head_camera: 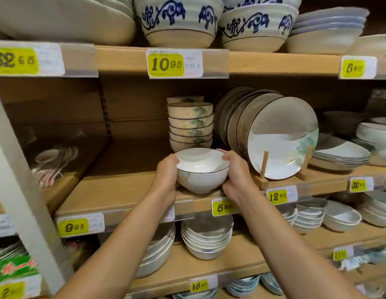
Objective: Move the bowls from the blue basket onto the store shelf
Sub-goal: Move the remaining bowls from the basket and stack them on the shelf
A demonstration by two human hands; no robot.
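Left hand (166, 175) and right hand (237, 175) clasp a white bowl (201, 169) just before the bowl stack (191, 124) on the shelf (123, 195); placement judged underway, steady set-down next.

- bowl (202, 170): white, thin dark rim line, faint green wash
- stacked bowls (190, 124): cream, green-yellow blotches
- price tag (165, 64): yellow, black digits
- shelf (123, 197): tan wood
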